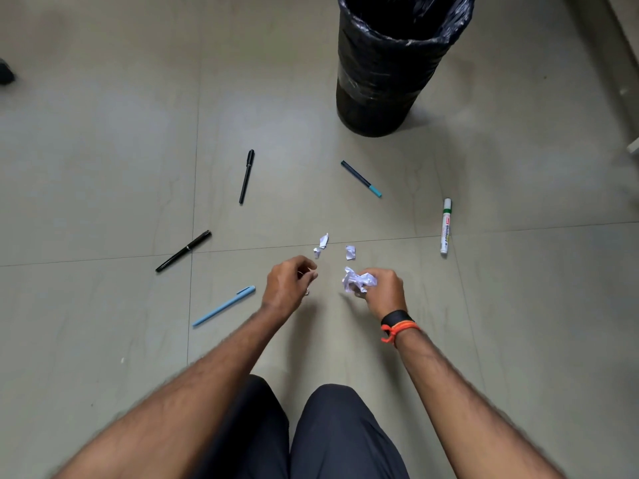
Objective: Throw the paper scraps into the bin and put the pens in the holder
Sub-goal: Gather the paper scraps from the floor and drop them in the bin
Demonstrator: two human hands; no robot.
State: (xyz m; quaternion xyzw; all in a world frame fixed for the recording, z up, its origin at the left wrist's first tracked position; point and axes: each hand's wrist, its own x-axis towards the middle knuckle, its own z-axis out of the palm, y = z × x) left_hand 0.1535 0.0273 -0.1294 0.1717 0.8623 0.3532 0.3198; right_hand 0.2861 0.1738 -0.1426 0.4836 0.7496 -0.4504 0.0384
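Note:
My right hand (383, 288) grips a crumpled wad of white paper (358, 281) just above the floor. My left hand (288, 283) is curled beside it, with a small scrap showing between its fingertips. Three white scraps lie on the tiles just beyond my hands: one (324, 240), a smaller one (316, 252) and a third (350, 252). Pens are scattered around: a black pen (246, 176), another black pen (183, 251), a light blue pen (224, 305), a dark pen with a teal cap (361, 178) and a white whiteboard marker (445, 225). A black-lined bin (387, 63) stands beyond.
My knees in dark trousers (311, 430) are at the bottom of the view. A dark object (6, 72) sits at the far left edge. A wall base (622, 46) runs along the right. No pen holder is in view.

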